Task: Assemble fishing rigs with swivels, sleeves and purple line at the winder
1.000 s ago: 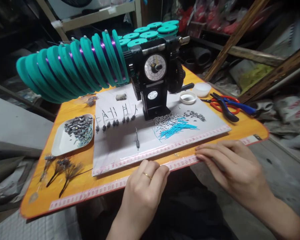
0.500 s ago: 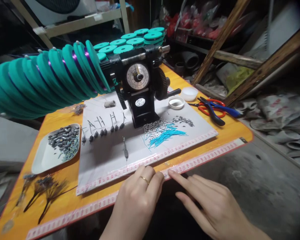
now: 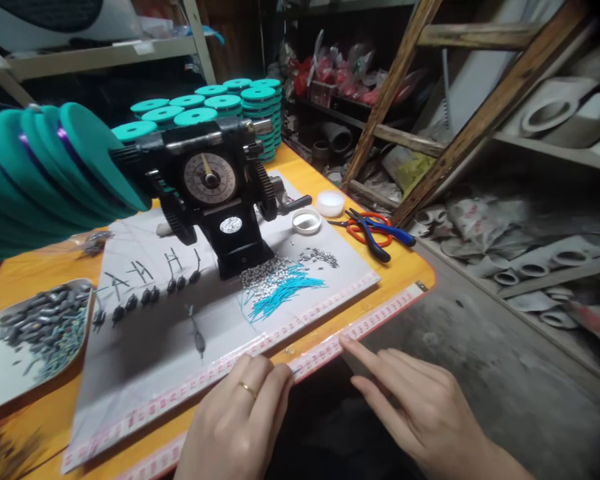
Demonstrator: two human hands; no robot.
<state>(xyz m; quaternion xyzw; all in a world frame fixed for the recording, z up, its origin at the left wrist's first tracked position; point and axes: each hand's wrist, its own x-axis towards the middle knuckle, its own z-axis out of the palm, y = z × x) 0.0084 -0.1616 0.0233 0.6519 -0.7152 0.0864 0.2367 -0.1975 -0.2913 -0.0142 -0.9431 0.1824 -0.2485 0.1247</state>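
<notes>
My left hand (image 3: 235, 410), with a ring on one finger, rests at the table's front edge with its fingers curled together; what they pinch, if anything, is hidden. To its right, my right hand (image 3: 420, 400) has its index fingertip on a pink-marked measuring strip (image 3: 375, 318) along that edge, thumb held apart. Behind them lies a white board (image 3: 155, 373) with a second measuring strip. On the board are a single dark sinker (image 3: 200, 343), a row of similar sinkers (image 3: 150, 295), white beads (image 3: 267, 272) and thin blue tubes (image 3: 287, 293).
A black winding machine (image 3: 230, 220) with a dial stands on the board, green spools (image 3: 40, 167) on its shaft. More green spools (image 3: 195, 117) are stacked behind. Pliers (image 3: 367, 240) lie at right, a white tray (image 3: 0, 387) of grey pieces at left. A wooden ladder (image 3: 375, 147) leans beyond.
The view has swung right, so the table sits further left. My right hand has slid rightward along the strip, and the gap between my hands has widened.
</notes>
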